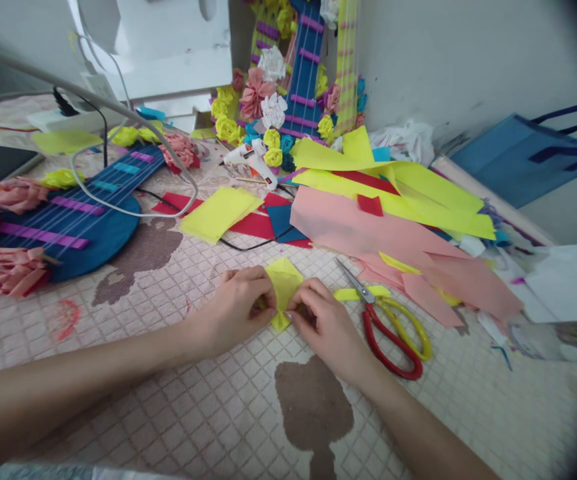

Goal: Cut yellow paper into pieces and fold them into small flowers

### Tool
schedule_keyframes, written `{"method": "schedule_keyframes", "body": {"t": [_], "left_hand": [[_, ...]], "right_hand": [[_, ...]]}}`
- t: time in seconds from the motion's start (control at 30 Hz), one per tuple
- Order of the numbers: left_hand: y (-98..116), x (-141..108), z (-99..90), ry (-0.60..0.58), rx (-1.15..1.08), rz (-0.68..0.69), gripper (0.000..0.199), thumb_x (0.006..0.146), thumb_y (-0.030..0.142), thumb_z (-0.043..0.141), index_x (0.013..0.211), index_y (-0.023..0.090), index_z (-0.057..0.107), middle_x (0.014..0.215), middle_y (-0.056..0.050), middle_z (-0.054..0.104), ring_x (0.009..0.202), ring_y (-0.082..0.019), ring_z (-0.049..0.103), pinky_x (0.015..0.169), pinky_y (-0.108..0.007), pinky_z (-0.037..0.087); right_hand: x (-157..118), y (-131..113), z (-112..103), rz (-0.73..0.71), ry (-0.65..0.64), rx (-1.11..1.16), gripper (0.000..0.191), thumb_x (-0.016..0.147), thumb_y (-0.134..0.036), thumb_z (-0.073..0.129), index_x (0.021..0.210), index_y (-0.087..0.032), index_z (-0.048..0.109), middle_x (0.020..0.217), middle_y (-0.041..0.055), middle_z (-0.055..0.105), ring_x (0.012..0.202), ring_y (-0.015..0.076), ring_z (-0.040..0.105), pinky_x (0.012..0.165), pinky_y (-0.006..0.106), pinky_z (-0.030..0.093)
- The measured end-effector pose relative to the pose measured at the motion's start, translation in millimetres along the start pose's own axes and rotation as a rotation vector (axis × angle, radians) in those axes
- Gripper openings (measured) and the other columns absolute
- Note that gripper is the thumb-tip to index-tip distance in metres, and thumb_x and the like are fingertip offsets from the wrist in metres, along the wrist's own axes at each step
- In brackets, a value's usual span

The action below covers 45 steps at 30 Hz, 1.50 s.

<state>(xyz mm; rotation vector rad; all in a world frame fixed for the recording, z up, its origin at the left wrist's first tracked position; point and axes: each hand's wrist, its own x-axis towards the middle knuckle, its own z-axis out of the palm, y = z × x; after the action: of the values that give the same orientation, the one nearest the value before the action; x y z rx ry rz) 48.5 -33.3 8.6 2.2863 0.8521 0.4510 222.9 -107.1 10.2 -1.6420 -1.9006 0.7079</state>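
Note:
Between my two hands is a small yellow sheet of paper point(284, 283), pinched near its lower end so that it gathers there. My left hand point(241, 300) grips its left edge with thumb and curled fingers. On the opposite edge, my right hand point(318, 317) pinches it the same way. Scissors point(393, 327) with one red and one yellow handle lie just right of my right hand, over a yellow strip point(348, 294). A stack of yellow paper squares point(221, 213) rests beyond my left hand.
A blue paper guitar point(103, 220) with pink flowers lies at left under a white cable point(193, 180). A white glue gun point(253, 160) sits at the back. Pink sheets point(358, 220) and yellow sheets point(438, 190) pile up at right. Decorated guitars point(305, 73) lean on the wall.

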Motion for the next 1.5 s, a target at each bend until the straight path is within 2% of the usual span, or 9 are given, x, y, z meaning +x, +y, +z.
{"method": "schedule_keyframes", "body": {"t": [0.13, 0.27, 0.47, 0.77, 1.1, 1.5], "left_hand": [[-1.9, 1.1, -2.8, -0.03, -0.026, 0.01, 0.01, 0.074, 0.006, 0.056, 0.071, 0.016, 0.059, 0.078, 0.0, 0.056, 0.074, -0.013, 0.055, 0.07, -0.028, 0.037], [-2.1, 0.9, -1.0, -0.001, -0.006, 0.009, 0.01, 0.073, 0.006, 0.056, 0.071, 0.016, 0.058, 0.078, 0.0, 0.056, 0.072, -0.013, 0.054, 0.07, -0.028, 0.037], [0.0, -0.5, 2.6, 0.026, 0.017, -0.006, 0.011, 0.072, 0.005, 0.055, 0.071, 0.016, 0.058, 0.078, 0.001, 0.057, 0.075, -0.014, 0.054, 0.078, -0.033, 0.036], [1.6, -0.7, 3.6, 0.033, 0.033, -0.018, 0.011, 0.071, 0.005, 0.055, 0.071, 0.016, 0.058, 0.078, 0.0, 0.057, 0.076, -0.015, 0.055, 0.076, -0.033, 0.036], [4.8, -1.9, 4.4, 0.03, 0.102, -0.022, 0.01, 0.075, 0.009, 0.054, 0.077, 0.017, 0.059, 0.086, -0.001, 0.058, 0.083, -0.018, 0.055, 0.076, -0.035, 0.034], [3.0, -4.8, 3.8, -0.007, 0.173, 0.05, 0.007, 0.082, 0.014, 0.051, 0.081, 0.017, 0.058, 0.089, -0.004, 0.057, 0.085, -0.019, 0.054, 0.076, -0.036, 0.034]], "right_hand": [[0.8, 0.7, 2.0, 0.002, 0.011, -0.015, 0.014, 0.082, -0.006, 0.052, 0.079, -0.02, 0.051, 0.088, 0.0026, 0.051, 0.079, 0.0162, 0.052, 0.067, 0.029, 0.042], [0.5, 0.6, 4.5, 0.006, 0.029, -0.043, 0.013, 0.082, -0.007, 0.052, 0.078, -0.02, 0.05, 0.087, 0.0028, 0.051, 0.078, 0.0163, 0.052, 0.066, 0.029, 0.042], [0.5, -0.1, 7.0, 0.007, 0.045, -0.094, 0.011, 0.081, -0.009, 0.051, 0.078, -0.02, 0.05, 0.086, 0.0029, 0.05, 0.076, 0.0165, 0.051, 0.065, 0.029, 0.042], [-0.1, -0.8, 10.0, 0.013, 0.061, -0.149, 0.01, 0.081, -0.01, 0.052, 0.078, -0.019, 0.05, 0.086, 0.003, 0.051, 0.073, 0.0157, 0.05, 0.063, 0.029, 0.041], [-1.9, -0.8, 11.5, -0.019, 0.089, -0.136, 0.012, 0.082, -0.009, 0.05, 0.084, -0.02, 0.051, 0.09, 0.0032, 0.051, 0.077, 0.0165, 0.051, 0.066, 0.03, 0.044], [-3.4, -1.2, 7.2, -0.041, 0.037, -0.11, 0.011, 0.084, -0.01, 0.049, 0.086, -0.021, 0.052, 0.092, 0.0048, 0.053, 0.085, 0.0193, 0.053, 0.075, 0.035, 0.046]]}}
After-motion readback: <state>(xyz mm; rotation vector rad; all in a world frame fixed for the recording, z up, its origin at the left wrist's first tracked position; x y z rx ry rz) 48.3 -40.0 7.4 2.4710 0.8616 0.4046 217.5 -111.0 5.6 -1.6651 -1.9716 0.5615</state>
